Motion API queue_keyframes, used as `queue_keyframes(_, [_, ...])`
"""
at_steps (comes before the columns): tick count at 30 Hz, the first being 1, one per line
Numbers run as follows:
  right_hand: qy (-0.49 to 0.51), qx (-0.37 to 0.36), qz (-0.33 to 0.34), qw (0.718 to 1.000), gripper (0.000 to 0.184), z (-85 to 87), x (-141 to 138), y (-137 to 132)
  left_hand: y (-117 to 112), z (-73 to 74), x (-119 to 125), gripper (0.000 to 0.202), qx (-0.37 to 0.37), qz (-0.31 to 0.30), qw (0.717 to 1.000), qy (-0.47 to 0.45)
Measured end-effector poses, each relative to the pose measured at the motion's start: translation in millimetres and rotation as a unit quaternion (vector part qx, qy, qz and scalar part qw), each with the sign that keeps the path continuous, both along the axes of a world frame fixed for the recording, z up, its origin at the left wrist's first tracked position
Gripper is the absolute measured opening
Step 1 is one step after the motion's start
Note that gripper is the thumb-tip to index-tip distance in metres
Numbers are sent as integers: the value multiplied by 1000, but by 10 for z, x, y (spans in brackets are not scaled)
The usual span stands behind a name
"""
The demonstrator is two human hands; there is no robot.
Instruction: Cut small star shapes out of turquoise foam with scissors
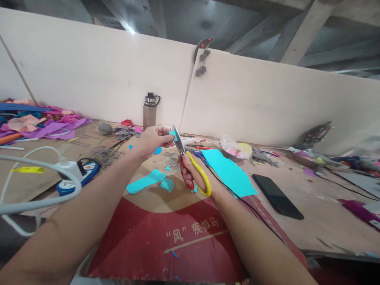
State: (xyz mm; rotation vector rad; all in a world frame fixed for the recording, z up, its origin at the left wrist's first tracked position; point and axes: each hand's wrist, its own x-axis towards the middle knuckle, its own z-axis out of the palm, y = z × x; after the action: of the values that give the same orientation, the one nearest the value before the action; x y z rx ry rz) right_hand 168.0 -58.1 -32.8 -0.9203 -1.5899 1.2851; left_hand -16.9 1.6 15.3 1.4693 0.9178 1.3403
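Note:
My left hand (152, 139) pinches a small turquoise paper piece (173, 134) above the table. My right hand (192, 174) grips scissors (190, 164) with one red and one yellow handle, and the blades point up into that piece. Below the hands lie turquoise offcuts (148, 181) and small scraps. A larger turquoise sheet (228, 171) lies flat just right of my right hand. A thin black cable runs along my right forearm.
A black phone (277, 196) lies at the right. A grey bottle (150, 111) stands by the back board. Purple and pink paper (47, 124) is heaped at the far left. A white power strip (75, 172) with cables sits at the left, a plate of scraps (237, 150) behind the sheet.

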Motion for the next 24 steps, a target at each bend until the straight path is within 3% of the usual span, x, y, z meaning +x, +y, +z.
queue_keyframes(24, [-19, 16, -13, 1000, 61, -64, 0, 49, 29, 14, 3, 12, -31, -4, 998, -56])
